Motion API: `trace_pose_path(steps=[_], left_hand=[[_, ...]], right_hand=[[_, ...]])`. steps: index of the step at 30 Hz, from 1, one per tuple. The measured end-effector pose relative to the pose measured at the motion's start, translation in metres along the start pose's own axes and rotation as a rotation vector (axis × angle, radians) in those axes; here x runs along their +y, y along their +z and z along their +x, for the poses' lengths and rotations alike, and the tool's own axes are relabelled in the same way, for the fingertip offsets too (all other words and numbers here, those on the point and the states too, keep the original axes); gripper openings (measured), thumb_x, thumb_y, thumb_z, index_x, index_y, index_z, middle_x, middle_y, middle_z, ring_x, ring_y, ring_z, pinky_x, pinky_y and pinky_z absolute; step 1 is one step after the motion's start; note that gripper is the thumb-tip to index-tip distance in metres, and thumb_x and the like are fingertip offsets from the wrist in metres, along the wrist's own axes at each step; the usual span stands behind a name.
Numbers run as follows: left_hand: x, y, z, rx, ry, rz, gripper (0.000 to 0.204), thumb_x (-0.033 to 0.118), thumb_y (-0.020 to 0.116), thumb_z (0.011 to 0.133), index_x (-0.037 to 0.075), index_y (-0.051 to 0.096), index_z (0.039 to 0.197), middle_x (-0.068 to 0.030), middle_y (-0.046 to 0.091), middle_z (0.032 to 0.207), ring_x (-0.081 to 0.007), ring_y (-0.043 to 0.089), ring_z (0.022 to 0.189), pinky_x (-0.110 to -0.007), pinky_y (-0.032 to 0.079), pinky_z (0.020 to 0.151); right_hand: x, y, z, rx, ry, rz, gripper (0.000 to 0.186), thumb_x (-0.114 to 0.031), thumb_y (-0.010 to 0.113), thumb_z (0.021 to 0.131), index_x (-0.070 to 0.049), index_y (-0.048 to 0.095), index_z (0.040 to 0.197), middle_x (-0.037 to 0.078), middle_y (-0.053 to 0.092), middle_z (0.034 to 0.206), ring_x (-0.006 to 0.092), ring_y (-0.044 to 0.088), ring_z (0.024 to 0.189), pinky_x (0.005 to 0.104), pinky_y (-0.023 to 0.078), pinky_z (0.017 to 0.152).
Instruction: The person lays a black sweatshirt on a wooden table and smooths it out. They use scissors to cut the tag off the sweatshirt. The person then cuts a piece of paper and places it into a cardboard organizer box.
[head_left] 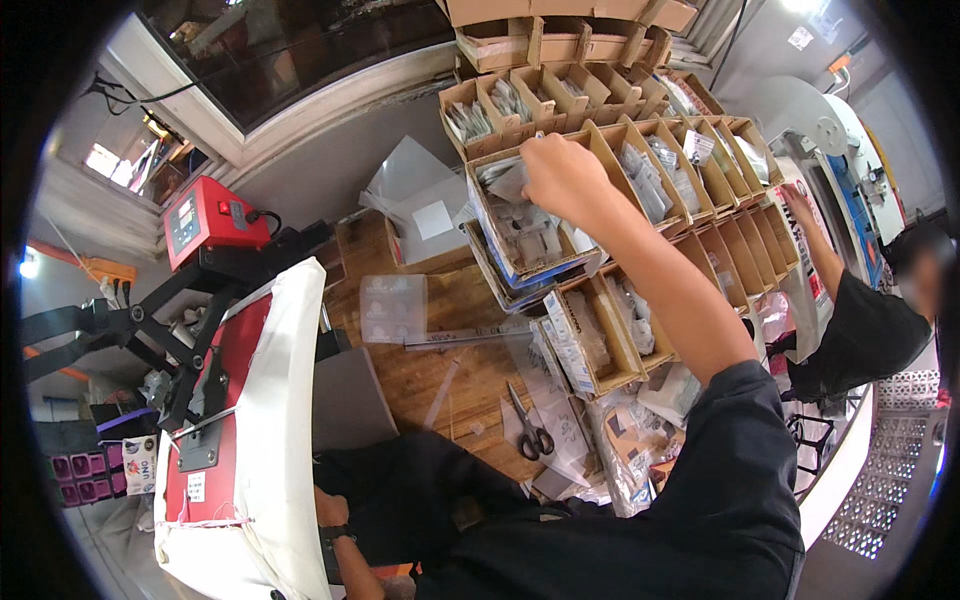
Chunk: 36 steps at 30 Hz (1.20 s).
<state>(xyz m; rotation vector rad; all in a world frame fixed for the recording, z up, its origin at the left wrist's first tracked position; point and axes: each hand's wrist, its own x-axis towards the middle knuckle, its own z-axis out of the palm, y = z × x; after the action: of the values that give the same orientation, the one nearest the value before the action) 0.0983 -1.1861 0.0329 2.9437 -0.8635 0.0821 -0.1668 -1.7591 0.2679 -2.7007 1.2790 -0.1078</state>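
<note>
My right arm stretches across to an open cardboard box (545,270) holding clear plastic packets. Over its back left corner is my right hand (560,175), with curled fingers; a translucent plastic packet (508,185) lies just below them. Whether that packet is in the fingers is hard to make out. My left hand (331,508) is low, beside the padded white edge of a red heat press (240,360) and near my dark-clothed lap. Its fingers are mostly hidden.
Divided cardboard bins (690,190) of packets rise behind. On the wooden table (400,390) lie black-handled scissors (530,430), a metal ruler (465,337) and a translucent sheet (393,308). A red control box (215,222) tops the press. Another person (850,320) works at the right.
</note>
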Motion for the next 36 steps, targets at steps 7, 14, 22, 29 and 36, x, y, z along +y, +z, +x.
trace_pose_path(steps=[7, 14, 22, 29, 36], left_hand=[[0.001, 0.004, 0.001, -0.024, -0.030, 0.040, 0.083, -0.014, 0.057, 0.061, 0.012, 0.040, 0.137, -0.0217, 0.047, 0.114, -0.0450, 0.050, 0.108, -0.050, 0.041, 0.099], [0.015, -0.009, 0.006, -0.068, -0.065, -0.005, 0.084, -0.015, 0.057, 0.059, 0.011, 0.041, 0.137, -0.0225, 0.048, 0.119, -0.0449, 0.046, 0.118, -0.050, 0.039, 0.103], [0.032, -0.031, 0.009, -0.155, -0.164, -0.029, 0.084, -0.015, 0.058, 0.058, 0.009, 0.041, 0.137, -0.0248, 0.045, 0.134, -0.0455, 0.039, 0.130, -0.050, 0.031, 0.111], [0.031, -0.031, 0.007, -0.154, -0.153, -0.030, 0.084, -0.015, 0.059, 0.058, 0.009, 0.041, 0.137, -0.0250, 0.044, 0.135, -0.0452, 0.038, 0.131, -0.049, 0.030, 0.112], [0.030, -0.032, 0.006, -0.149, -0.150, -0.046, 0.085, -0.015, 0.059, 0.058, 0.008, 0.041, 0.137, -0.0252, 0.044, 0.137, -0.0449, 0.038, 0.131, -0.049, 0.029, 0.113]], right_hand=[[0.020, -0.008, 0.000, 0.129, -0.103, 0.093, 0.035, -0.019, 0.071, 0.079, -0.002, 0.069, 0.110, 0.020, 0.069, 0.100, 0.0392, 0.066, 0.095, 0.0466, 0.052, 0.085], [0.000, -0.003, -0.004, 0.248, -0.144, -0.145, 0.014, -0.017, 0.064, 0.083, -0.006, 0.069, 0.090, 0.013, 0.069, 0.088, 0.0339, 0.068, 0.083, 0.0455, 0.053, 0.072], [-0.011, 0.009, -0.032, 0.157, -0.209, -0.167, 0.012, -0.015, 0.064, 0.080, -0.004, 0.066, 0.078, 0.014, 0.068, 0.080, 0.0339, 0.069, 0.078, 0.0426, 0.055, 0.067], [0.002, 0.000, -0.050, -0.087, -0.340, -0.016, 0.047, -0.028, 0.072, 0.081, 0.001, 0.062, 0.116, 0.018, 0.064, 0.100, 0.0341, 0.063, 0.097, 0.0424, 0.050, 0.086], [0.002, -0.031, -0.060, -0.148, -0.317, 0.255, 0.049, -0.035, 0.068, 0.085, 0.006, 0.063, 0.111, 0.023, 0.065, 0.100, 0.0400, 0.062, 0.098, 0.0460, 0.048, 0.092]])
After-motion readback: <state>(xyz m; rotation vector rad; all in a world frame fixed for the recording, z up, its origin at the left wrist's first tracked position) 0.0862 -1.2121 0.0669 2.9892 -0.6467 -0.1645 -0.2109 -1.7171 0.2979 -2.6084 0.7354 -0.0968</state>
